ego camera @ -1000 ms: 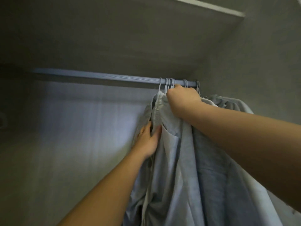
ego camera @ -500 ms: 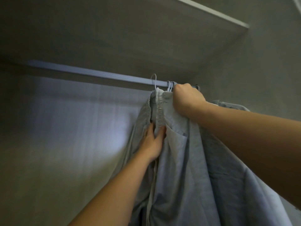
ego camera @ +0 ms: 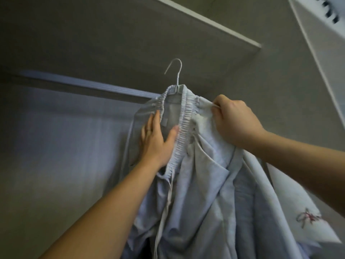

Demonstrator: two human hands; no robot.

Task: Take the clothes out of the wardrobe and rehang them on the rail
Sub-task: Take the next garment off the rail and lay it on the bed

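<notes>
Pale blue-grey trousers (ego camera: pixel 201 184) with an elastic waistband and a drawstring hang on a white wire hanger (ego camera: pixel 177 75), whose hook is lifted off and above the wardrobe rail (ego camera: pixel 89 86). My right hand (ego camera: pixel 235 122) is closed on the hanger's arm and the waistband at the right. My left hand (ego camera: pixel 158 139) lies against the inside of the waistband with its fingers spread, thumb pressing the elastic. A white garment with a small embroidered bow (ego camera: pixel 308 217) hangs behind at the lower right.
The wardrobe's grey top panel (ego camera: pixel 130 34) is close above the hook. Its back wall (ego camera: pixel 65 146) is at the left and its side wall (ego camera: pixel 280 90) at the right. A white door edge (ego camera: pixel 317 43) slants down the upper right.
The hanger with the trousers has come off the rail and risen up and towards me. Both hands moved with it, and the left hand shifted up into the waistband.
</notes>
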